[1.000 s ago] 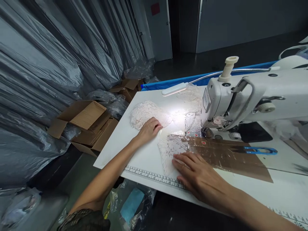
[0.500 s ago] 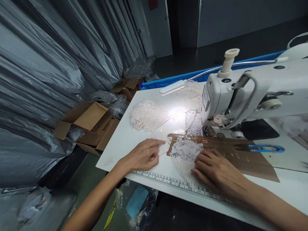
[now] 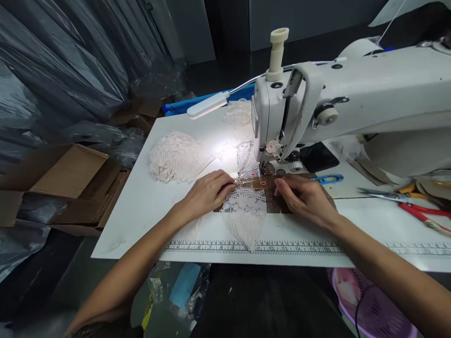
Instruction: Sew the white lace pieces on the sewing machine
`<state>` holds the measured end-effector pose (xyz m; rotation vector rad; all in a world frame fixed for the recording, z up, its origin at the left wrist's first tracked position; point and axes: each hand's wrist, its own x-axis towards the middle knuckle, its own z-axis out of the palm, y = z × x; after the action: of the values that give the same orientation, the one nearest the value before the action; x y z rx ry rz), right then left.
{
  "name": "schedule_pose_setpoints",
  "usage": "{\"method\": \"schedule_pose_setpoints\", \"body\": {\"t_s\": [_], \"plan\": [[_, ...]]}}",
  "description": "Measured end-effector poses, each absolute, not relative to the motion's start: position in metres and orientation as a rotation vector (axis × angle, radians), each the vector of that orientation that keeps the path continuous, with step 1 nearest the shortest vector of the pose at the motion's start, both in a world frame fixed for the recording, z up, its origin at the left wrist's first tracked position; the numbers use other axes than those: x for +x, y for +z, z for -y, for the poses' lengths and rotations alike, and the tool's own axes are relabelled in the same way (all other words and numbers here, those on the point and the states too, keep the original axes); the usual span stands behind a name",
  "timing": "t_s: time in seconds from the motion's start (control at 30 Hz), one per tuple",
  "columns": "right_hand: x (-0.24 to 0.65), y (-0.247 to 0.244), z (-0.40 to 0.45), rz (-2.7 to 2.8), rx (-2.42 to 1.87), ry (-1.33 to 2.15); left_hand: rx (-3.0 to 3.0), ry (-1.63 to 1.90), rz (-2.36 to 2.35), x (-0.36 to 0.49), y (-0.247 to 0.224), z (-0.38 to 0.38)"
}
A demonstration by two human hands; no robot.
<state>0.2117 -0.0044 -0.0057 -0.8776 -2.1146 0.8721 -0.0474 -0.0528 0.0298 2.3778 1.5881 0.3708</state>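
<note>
A white lace piece [image 3: 244, 203] with a fringed, pointed lower end lies over a brown sheet [image 3: 278, 205] in front of the sewing machine [image 3: 269, 112]. At its upper left edge, my left hand [image 3: 206, 193] pinches the lace between thumb and fingers. Another pale lace end [image 3: 192, 230] shows from under that hand. My right hand [image 3: 306, 196] is closed on the brown sheet, right of the lace, with thumb and forefinger together at the sheet's upper edge. Whatever lies between those fingertips is too small to make out. Red marks show near the needle area.
A heap of lace [image 3: 178, 157] and more lace [image 3: 237, 115] lie behind, under a lamp [image 3: 207, 105]. Blue thread snips [image 3: 327, 179] and red-handled scissors [image 3: 423, 210] are at the right. A printed ruler [image 3: 271, 248] runs along the front edge. Cardboard boxes [image 3: 70, 171] stand left, a purple basket [image 3: 378, 307] below.
My right hand has left the lace's lower right side and moved up to the brown sheet's edge. My left hand has closed at the lace edge. The view has swung right.
</note>
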Motion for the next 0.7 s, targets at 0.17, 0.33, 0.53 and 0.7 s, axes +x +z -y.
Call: {"method": "schedule_pose_setpoints", "body": {"t_s": [0.17, 0.33, 0.53, 0.7], "plan": [[0.211, -0.008, 0.004, 2.138, -0.949, 0.807, 2.288, 0.257, -1.520, -0.041, 0.027, 0.036], [0.210, -0.013, 0.006, 2.158, -0.992, 0.829, 2.224, 0.323, -1.471, -0.046, 0.031, 0.034], [0.202, -0.010, 0.009, 2.056, -1.046, 1.255, 1.689, 0.602, -1.310, -0.056, 0.037, 0.027], [0.181, 0.008, 0.010, 2.013, -0.970, 1.709, 1.533, 0.650, -1.247, -0.052, 0.041, 0.027]]}}
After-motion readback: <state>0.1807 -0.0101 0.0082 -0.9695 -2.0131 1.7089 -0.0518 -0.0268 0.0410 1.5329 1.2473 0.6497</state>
